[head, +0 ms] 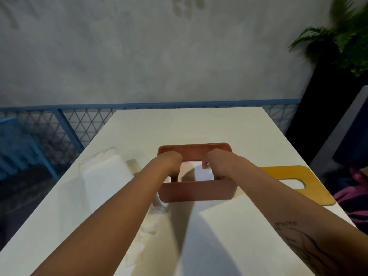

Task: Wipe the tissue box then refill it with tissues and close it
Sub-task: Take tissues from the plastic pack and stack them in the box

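An open pinkish-red tissue box (pixel 197 193) stands on the white table (pixel 199 126). A white stack of tissues (pixel 201 171) lies inside it. My left hand (pixel 171 161) reaches down into the box's left end, thumb on the near side and fingers on the far side of the stack. My right hand (pixel 216 163) does the same at the right end. Both sets of fingertips are hidden inside the box. The yellow wooden lid (pixel 310 180), with its oval slot, lies flat on the table right of the box.
A clear plastic pack with white tissues (pixel 103 170) lies left of the box. Crumpled clear plastic (pixel 153 220) sits under my left forearm. A blue mesh railing (pixel 65 126) runs behind the table, and a dark planter with a fern (pixel 338 46) stands at far right.
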A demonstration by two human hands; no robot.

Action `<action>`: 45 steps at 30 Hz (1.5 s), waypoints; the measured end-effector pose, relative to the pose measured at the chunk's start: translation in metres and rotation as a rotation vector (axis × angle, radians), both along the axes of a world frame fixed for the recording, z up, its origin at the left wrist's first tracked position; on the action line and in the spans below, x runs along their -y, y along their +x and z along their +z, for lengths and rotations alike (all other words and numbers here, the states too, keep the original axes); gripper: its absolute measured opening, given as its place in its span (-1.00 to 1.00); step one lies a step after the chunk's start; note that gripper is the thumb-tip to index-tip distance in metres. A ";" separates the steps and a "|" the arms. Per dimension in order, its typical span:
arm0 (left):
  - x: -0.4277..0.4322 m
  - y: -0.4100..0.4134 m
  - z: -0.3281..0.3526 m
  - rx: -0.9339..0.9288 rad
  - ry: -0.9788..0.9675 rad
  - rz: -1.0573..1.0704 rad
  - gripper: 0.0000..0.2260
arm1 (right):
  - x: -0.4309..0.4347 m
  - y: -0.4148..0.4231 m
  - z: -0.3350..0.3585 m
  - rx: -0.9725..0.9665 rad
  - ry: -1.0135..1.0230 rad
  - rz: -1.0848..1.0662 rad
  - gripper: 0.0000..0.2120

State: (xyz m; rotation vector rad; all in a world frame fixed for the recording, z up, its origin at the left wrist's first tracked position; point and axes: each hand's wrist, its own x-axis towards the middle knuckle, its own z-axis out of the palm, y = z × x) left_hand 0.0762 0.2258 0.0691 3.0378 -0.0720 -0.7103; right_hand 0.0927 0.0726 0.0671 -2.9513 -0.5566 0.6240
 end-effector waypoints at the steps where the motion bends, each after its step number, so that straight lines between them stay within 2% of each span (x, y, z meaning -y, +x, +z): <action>1: 0.000 0.001 0.000 -0.012 0.003 0.000 -0.63 | -0.001 0.002 -0.002 -0.002 -0.005 0.004 -0.46; 8: 0.012 0.007 -0.001 -0.050 0.103 -0.029 -0.74 | -0.004 0.003 -0.003 -0.007 -0.060 0.027 -0.50; 14: 0.009 0.002 0.007 -0.024 0.058 -0.016 -0.64 | 0.001 -0.005 -0.001 0.070 -0.044 0.025 -0.58; 17: 0.003 -0.007 0.012 0.110 0.000 -0.022 -0.66 | 0.007 -0.007 0.000 0.197 -0.014 0.019 -0.68; 21: 0.000 -0.023 0.015 0.294 -0.169 0.043 -0.67 | 0.011 -0.014 0.003 0.403 0.119 -0.017 -0.82; 25: 0.001 -0.048 0.020 0.448 -0.295 0.095 -0.66 | 0.014 -0.037 0.003 0.527 0.265 -0.019 -0.81; 34: -0.010 -0.145 -0.002 0.763 -0.492 0.373 -0.90 | 0.005 -0.103 -0.018 0.531 0.548 0.060 -0.81; 40: -0.036 -0.205 -0.041 0.904 -0.456 0.583 -0.92 | -0.025 -0.138 -0.049 0.438 0.639 0.196 -0.83; 45: -0.048 -0.229 -0.066 1.011 -0.326 0.639 -0.90 | -0.047 -0.155 -0.060 0.392 0.638 0.293 -0.81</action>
